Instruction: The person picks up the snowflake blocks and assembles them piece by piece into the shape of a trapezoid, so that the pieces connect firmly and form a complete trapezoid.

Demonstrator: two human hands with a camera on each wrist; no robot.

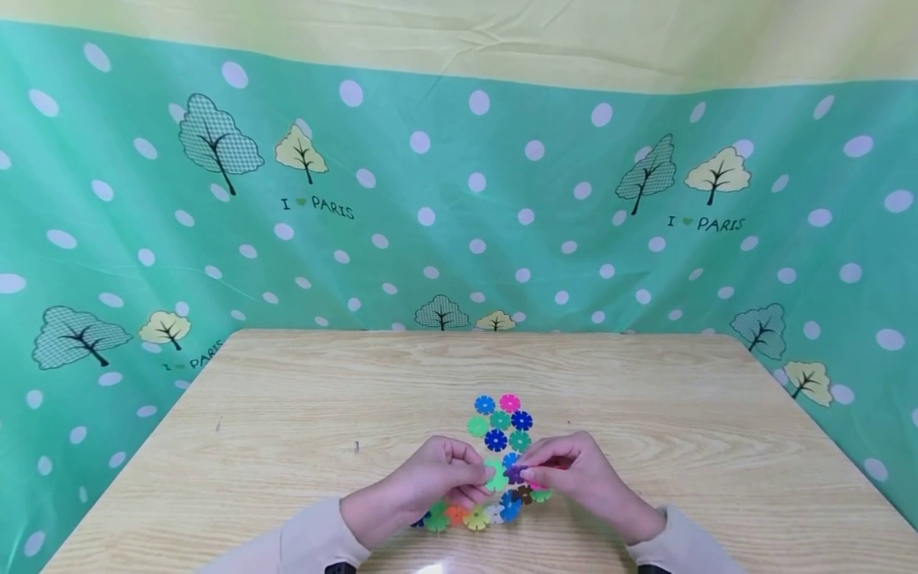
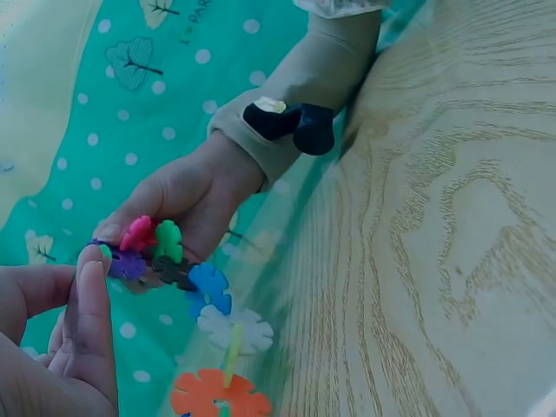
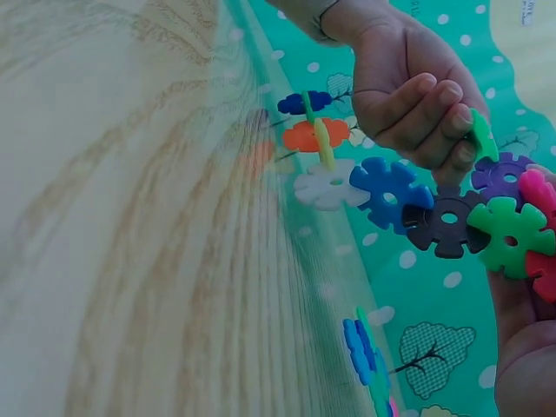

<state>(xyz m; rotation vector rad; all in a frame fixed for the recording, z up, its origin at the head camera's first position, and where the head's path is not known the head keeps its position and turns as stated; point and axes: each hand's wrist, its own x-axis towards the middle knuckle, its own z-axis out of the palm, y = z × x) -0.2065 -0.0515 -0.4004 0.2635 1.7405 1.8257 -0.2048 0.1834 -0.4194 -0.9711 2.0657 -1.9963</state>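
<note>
My left hand pinches a light green notched plastic disc between thumb and fingertips. Facing it, my right hand grips a purple notched disc close to the green one, whose edge meets it in the right wrist view. The purple disc belongs to a joined chain: pink, green, dark brown or black, blue, white, yellow, orange, green and dark blue discs. The chain curves beneath both hands toward the left.
Beyond the hands on the wooden table lies a group of several discs, among them a blue disc, a pink disc and a teal disc. A green dotted curtain hangs behind the table's far edge.
</note>
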